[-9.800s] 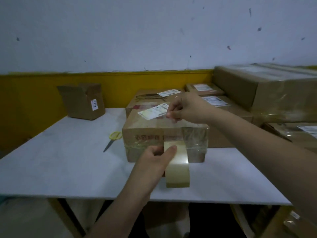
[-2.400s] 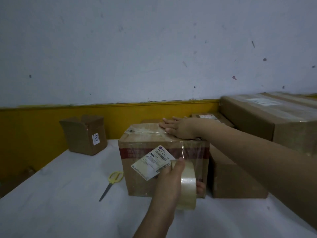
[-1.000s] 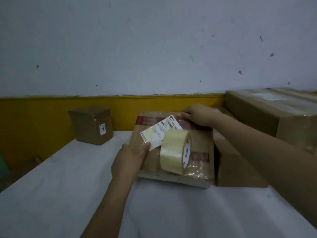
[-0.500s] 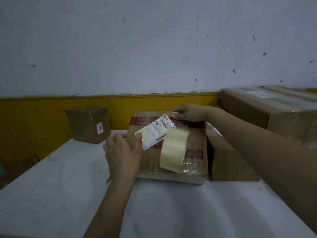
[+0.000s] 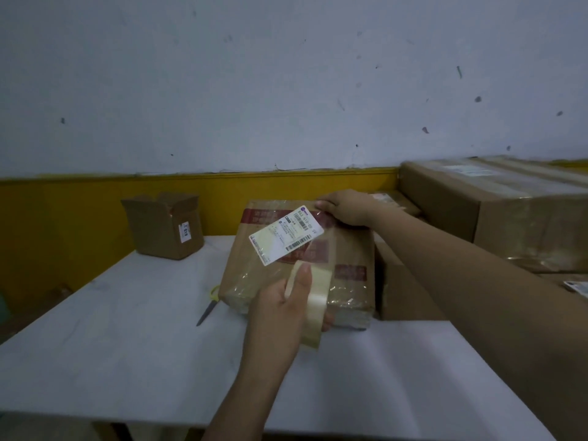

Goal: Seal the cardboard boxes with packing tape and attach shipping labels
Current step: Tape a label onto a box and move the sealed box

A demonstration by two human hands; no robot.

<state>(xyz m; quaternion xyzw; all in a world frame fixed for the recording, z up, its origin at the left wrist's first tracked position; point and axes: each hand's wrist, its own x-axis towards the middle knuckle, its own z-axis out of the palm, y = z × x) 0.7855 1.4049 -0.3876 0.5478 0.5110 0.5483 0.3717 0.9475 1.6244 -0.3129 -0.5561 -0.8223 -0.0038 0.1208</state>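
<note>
left hand (image 5: 280,308) grips the tape roll (image 5: 310,308) at 6 o'clock of the tilted box (image 5: 302,259); right hand (image 5: 345,207) clasps its 1 o'clock corner. light, stiff cardboard probably; film looks slippery, so hold corners.

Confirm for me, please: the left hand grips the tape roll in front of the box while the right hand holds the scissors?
Not quite. In the head view the right hand holds the box's top edge; the scissors lie untouched on the table. The left hand does grip the tape roll.
</note>
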